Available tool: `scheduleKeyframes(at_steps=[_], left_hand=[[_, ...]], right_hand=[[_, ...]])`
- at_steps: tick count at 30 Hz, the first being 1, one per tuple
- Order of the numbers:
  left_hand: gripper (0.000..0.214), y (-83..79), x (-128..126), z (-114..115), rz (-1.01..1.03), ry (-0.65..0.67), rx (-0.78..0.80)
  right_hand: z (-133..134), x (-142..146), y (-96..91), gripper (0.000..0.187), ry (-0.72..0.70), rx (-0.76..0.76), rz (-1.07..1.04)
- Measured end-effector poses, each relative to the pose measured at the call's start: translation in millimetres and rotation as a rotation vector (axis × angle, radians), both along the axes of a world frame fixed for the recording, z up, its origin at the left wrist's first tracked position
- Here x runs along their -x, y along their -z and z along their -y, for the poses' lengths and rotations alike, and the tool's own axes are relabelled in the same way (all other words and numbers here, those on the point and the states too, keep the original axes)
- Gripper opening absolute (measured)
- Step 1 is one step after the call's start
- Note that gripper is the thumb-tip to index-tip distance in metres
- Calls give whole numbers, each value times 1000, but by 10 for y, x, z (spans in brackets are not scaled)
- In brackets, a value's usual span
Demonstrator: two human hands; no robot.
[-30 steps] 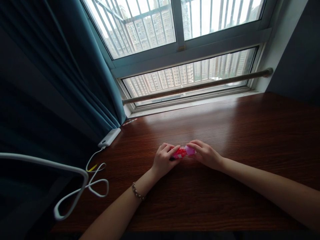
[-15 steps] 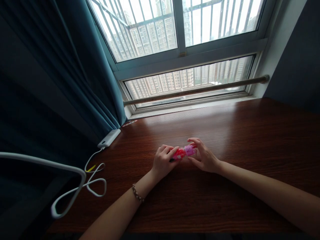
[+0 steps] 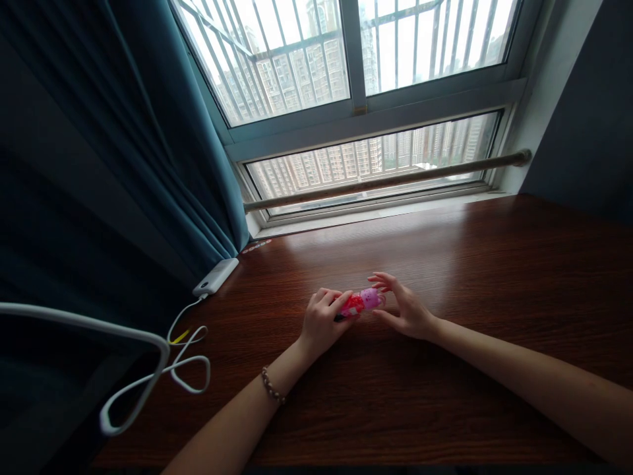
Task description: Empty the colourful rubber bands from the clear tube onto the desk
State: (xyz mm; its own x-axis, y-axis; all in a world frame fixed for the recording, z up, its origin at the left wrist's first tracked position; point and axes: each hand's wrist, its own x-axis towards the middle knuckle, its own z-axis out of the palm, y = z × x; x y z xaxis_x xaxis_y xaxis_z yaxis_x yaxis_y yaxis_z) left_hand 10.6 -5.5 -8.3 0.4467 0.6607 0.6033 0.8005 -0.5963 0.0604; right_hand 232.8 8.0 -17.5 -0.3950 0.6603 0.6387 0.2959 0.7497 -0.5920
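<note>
within left hand (image 3: 319,318), pink-red object (image 3: 362,301)

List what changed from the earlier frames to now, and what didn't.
The right hand has opened off the small toy's pink end, its thumb and fingers now spread; whether a fingertip still touches is unclear. Unchanged: left hand gripping the toy's red part, white device by the curtain.

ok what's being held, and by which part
The left hand holds a pink-and-red toy by the end opposite its pink one. The right hand is open by the pink end; whether it touches cannot be told.
</note>
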Motion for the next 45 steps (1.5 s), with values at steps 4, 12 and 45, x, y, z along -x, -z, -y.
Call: scheduleKeyframes(at_steps=[4,12,45], left_hand=[[39,-6,-9,5,-5,8,-10],[39,-4,-25,21,-12,23,-11],[61,-22,-262,148,1119,201,577]], right_hand=[[1,11,20,50,9,-22,19],[-6,-22,17,34,112,209,86],[145,157,-68,59,-67,102,86]])
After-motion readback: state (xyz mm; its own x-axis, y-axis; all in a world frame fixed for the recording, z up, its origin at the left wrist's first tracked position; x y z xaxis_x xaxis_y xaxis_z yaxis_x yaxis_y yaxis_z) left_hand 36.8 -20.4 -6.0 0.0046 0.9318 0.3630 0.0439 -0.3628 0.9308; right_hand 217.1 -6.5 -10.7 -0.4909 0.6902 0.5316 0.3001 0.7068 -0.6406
